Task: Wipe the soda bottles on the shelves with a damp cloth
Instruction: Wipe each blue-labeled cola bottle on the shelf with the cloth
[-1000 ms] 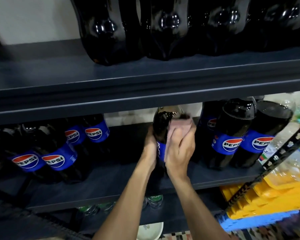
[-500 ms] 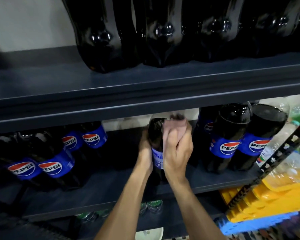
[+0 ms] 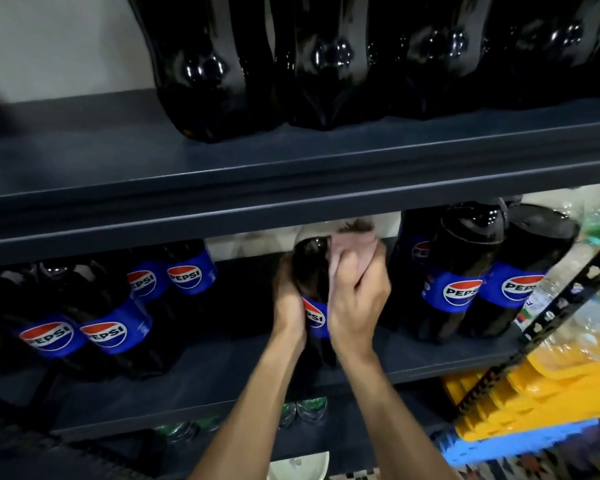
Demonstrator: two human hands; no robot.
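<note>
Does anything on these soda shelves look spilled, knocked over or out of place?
Nothing stands out: no spill or fallen bottle shows. Only the dark blue-labelled Pepsi bottle stands apart from the others, gripped by the left hand while the right hand presses a pink cloth against its top.

Dim overall. Overhead light puts small hard glints on the top-row bottles (image 3: 326,57), the pale wall (image 3: 66,46) is the brightest patch, and the lower shelf (image 3: 222,368) recess sits in deep shadow. Right hand (image 3: 355,306) and cloth (image 3: 355,242) are smeared by motion blur. Wide-angle bowing of shelf edges; yellow crates (image 3: 551,393) at the right edge are soft and streaked.
</note>
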